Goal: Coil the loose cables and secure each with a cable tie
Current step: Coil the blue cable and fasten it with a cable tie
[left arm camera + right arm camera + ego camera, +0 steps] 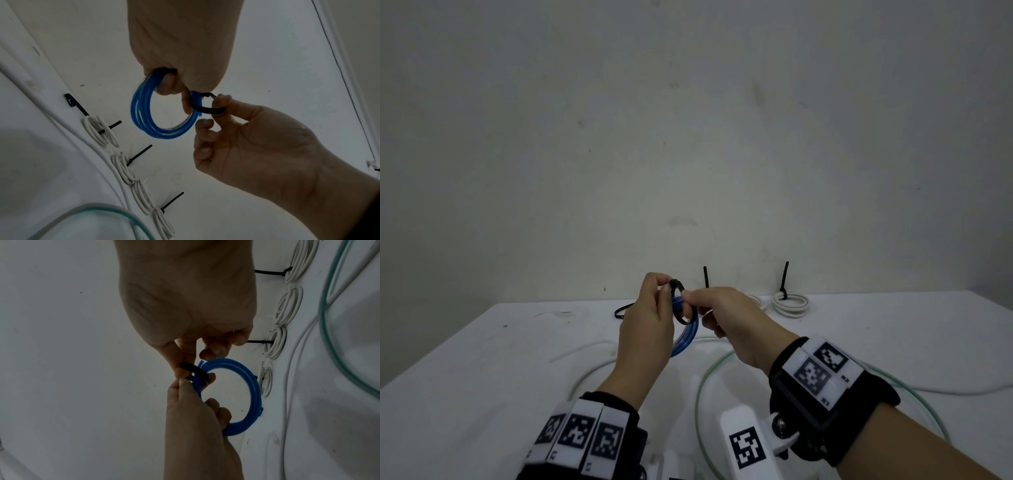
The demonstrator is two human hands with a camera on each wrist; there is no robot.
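Holding a blue cable coil (686, 334) up above the white table (482, 359), fingers of the left hand (645, 329) curled round its rim. Pinching a black cable tie (207, 109) between thumb and forefinger of the right hand (729, 322), the tie looped loosely around the coil's strands where the cut ends stick out. Remaining right fingers (202, 139) curled in toward the palm, gripping nothing. Lying along the far edge of the table, four white coils (102, 131), some cinched with black ties whose tails stand up. Spread loose on the near side, a clear greenish cable (703, 387) and a white cable (585, 373).
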